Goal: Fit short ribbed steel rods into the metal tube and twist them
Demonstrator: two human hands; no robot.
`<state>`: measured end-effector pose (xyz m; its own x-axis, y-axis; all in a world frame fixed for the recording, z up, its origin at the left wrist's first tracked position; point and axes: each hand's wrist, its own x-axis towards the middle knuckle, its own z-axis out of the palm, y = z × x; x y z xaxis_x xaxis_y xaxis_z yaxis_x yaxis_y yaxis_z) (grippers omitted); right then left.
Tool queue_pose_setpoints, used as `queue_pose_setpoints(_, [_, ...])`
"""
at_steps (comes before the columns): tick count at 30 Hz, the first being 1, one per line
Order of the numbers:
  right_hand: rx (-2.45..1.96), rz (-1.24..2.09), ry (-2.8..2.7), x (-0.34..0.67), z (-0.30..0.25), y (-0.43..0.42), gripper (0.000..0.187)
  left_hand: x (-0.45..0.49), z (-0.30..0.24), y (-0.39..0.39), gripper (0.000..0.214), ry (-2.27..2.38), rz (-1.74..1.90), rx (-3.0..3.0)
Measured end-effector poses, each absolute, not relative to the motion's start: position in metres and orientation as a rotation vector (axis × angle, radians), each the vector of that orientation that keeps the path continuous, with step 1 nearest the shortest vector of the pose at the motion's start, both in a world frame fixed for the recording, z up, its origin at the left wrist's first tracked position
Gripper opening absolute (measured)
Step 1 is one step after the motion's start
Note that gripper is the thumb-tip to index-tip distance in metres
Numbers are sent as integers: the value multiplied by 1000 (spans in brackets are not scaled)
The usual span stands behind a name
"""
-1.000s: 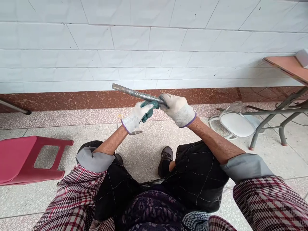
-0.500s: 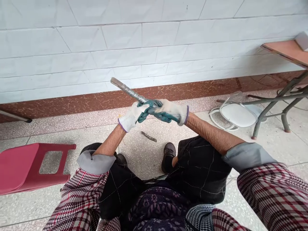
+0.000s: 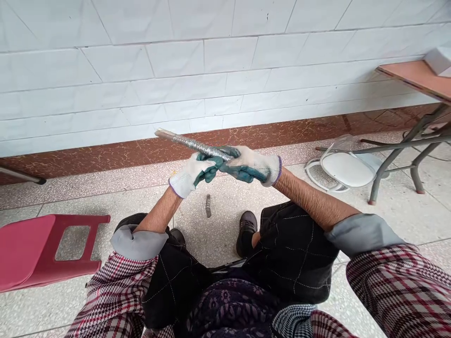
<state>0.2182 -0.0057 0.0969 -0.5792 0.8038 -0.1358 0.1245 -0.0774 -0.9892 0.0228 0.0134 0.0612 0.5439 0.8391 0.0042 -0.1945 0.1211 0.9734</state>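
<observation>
My two hands meet at the centre, both in white gloves with green-coated palms and fingers. Between them is a rod wound with silvery wire (image 3: 192, 143), its bare brownish end sticking out to the upper left. My left hand (image 3: 200, 172) is closed around the rod from below, the thumb along it. My right hand (image 3: 248, 165) wraps its other end, hiding that part. Below the hands, between my shoes, shows a short dark wire-wound piece (image 3: 208, 205), upright in the view; whether it hangs or lies on the floor I cannot tell.
A red plastic stool (image 3: 35, 249) lies on its side at left. On the right, a white round-seated folding chair (image 3: 348, 169) rests on the floor by a table (image 3: 412, 75) with metal legs. Ahead stands a white tiled wall (image 3: 229, 56) with a brown skirting (image 3: 70, 164).
The rod's free end has dipped and shifted slightly left, so the rod lies flatter. The short piece below has swung from slanted to nearly upright. Both hands keep their hold.
</observation>
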Motion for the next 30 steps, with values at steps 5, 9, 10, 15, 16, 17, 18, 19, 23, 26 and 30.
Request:
queue_pose_setpoints(5, [-714,1905,-1445,220,104,-7,27,26,64,12,18,730,898,1327])
queue_pose_setpoints(9, [-937,1708,-1415,215,107,-9,26,37,62,7,6,994,855,1571])
queue_pose_setpoints(10, [-1057,1587,-1451,215,106,-8,24,39,62,5,8,1017,855,1586])
queue_pose_setpoints(15, [-1434,807,-1933,218,96,-4,30,38,65,3,6,1021,967,1489])
queue_pose_setpoints(16, [-1472,666,-2031,219,94,-4,39,38,65,4,4,1007,985,1472])
queue_pose_setpoints(17, [-1523,527,-2119,218,93,-4,46,37,64,5,5,1002,1003,1440])
queue_pose_setpoints(18, [-1584,404,-2204,217,93,-5,53,37,62,5,9,1009,1022,1384])
queue_pose_setpoints(19, [-1644,300,-2278,215,93,-6,57,38,60,6,15,1026,1038,1312])
queue_pose_setpoints(23, [-1720,116,-2400,209,95,-10,60,38,55,8,30,1063,1024,1055])
queue_pose_setpoints(26, [-1571,323,-2309,213,93,-12,57,38,54,6,28,1060,1017,1055])
queue_pose_setpoints(30, [-1239,887,-2037,221,90,-14,50,38,55,6,23,1075,1019,1159])
